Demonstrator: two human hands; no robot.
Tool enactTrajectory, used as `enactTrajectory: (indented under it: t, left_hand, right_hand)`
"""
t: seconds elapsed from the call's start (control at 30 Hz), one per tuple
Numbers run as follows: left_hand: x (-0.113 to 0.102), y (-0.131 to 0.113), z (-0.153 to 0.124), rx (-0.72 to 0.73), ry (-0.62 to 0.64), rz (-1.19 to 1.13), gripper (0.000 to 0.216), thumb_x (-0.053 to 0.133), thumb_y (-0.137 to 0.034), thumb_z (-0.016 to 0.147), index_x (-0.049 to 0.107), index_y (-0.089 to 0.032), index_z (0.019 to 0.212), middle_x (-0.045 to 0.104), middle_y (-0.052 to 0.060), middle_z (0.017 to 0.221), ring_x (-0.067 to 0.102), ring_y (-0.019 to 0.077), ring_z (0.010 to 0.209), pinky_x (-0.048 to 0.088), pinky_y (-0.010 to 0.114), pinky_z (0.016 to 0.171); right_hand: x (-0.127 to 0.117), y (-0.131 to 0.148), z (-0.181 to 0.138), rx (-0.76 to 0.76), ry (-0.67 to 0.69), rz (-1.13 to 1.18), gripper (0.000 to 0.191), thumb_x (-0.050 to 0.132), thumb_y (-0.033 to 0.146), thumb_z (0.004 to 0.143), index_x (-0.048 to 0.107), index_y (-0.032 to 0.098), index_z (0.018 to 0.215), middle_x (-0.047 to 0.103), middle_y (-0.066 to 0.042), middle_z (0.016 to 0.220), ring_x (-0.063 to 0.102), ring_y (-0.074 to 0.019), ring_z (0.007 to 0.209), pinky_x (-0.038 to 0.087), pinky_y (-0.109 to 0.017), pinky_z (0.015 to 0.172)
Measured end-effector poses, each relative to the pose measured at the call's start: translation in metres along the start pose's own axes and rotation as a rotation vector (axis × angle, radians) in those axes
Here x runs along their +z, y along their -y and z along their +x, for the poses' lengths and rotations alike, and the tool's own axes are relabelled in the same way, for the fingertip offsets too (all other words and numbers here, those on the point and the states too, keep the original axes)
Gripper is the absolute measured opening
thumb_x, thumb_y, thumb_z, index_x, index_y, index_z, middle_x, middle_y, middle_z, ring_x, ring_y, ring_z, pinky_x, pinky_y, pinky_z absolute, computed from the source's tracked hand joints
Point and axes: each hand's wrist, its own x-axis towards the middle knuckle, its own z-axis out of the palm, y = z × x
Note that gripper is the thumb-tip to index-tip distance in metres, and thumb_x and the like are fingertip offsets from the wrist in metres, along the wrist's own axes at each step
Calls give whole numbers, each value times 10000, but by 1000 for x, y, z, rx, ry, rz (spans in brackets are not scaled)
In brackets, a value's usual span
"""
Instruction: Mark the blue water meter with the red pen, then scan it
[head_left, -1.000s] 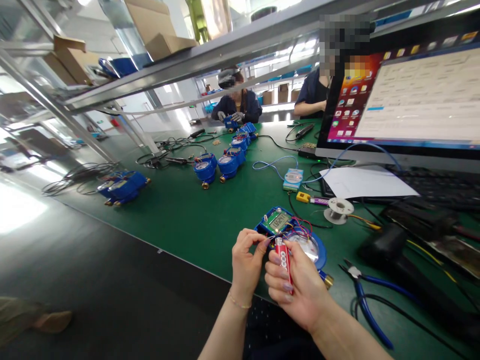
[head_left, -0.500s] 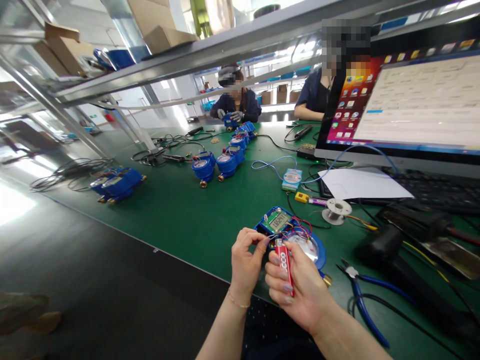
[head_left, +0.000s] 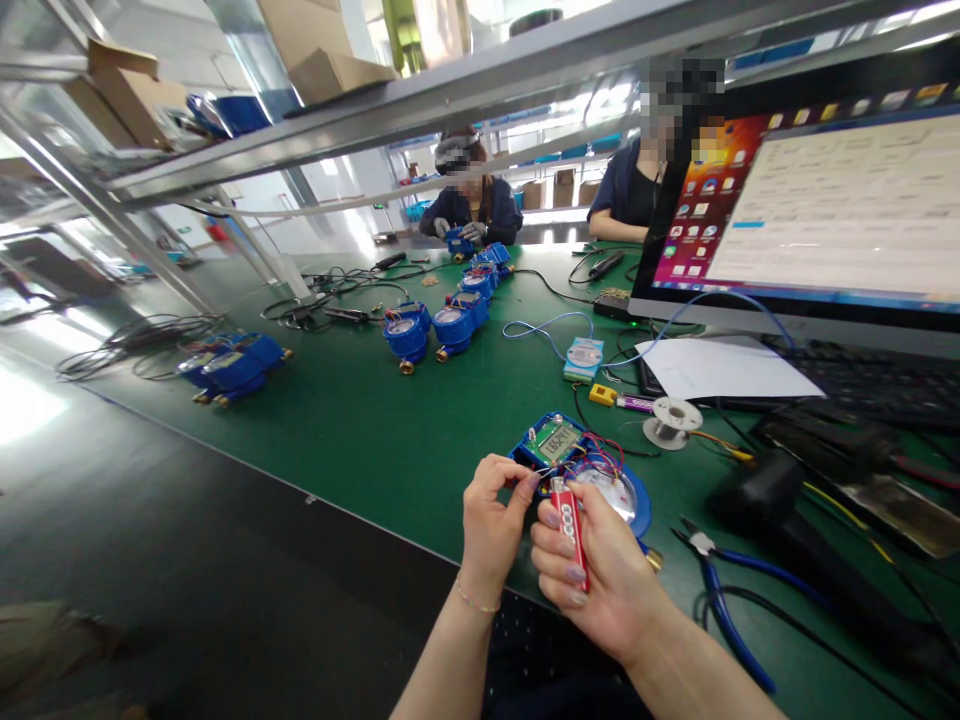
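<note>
My right hand (head_left: 592, 565) is wrapped round a red lighter (head_left: 571, 535), thumb at its metal top. No flame can be made out. Beside it, my left hand (head_left: 495, 515) pinches thin wires (head_left: 546, 471) between thumb and forefinger, close to the lighter's top. Just beyond both hands lies a blue water meter (head_left: 637, 495) with a brass fitting. Its opened housing shows a green circuit board with a small digital display (head_left: 561, 443). Red, black and yellow wires run from the board over the round dial, which my right hand partly covers.
Blue-handled cutters (head_left: 724, 590), a black handheld tool (head_left: 780, 530) and a solder spool (head_left: 673, 422) lie to the right. Behind stand a monitor (head_left: 825, 200) and a small light-blue module (head_left: 583, 357). More blue meters (head_left: 409, 335) stand leftward. Two people sit across the green bench (head_left: 337, 430).
Both hands keep almost the same place and grip. The person across at the right has shifted the head slightly left.
</note>
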Motion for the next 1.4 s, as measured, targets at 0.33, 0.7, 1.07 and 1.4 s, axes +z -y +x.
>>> enactTrajectory:
  t: [0.33, 0.7, 1.07, 1.4]
  left_hand:
    - [0, 1, 1, -2, 3, -2, 167, 573, -266, 848, 590, -195, 698, 576, -6, 727, 556, 141, 733, 443, 271, 692]
    - [-1, 1, 2, -6, 12, -7, 166, 570, -259, 848, 582, -193, 696, 572, -7, 724, 544, 134, 714, 443, 265, 678]
    - [0, 4, 2, -6, 22, -22, 152, 582, -250, 844, 589, -198, 702, 563, -17, 726, 541, 127, 716, 432, 246, 669]
    - [1, 7, 1, -54, 44, -36, 171, 573, -282, 852, 576, -195, 704, 563, -21, 715, 534, 126, 713, 413, 245, 666]
  right_hand:
    - [4, 2, -1, -10, -20, 29, 587, 203, 458, 945, 429, 155, 497, 271, 54, 357, 200, -35, 270, 96, -135, 296]
    - [4, 2, 0, -19, 6, 38, 554, 217, 456, 919, 362, 173, 465, 233, 60, 340, 178, -38, 265, 100, -141, 280]
    - [3, 3, 1, -55, 3, 60, 495, 228, 381, 901, 414, 169, 494, 253, 58, 374, 198, -46, 292, 135, -151, 285]
    - [0, 5, 3, 17, 47, 71, 574, 234, 511, 903, 366, 171, 460, 208, 70, 358, 166, -33, 269, 88, -141, 288]
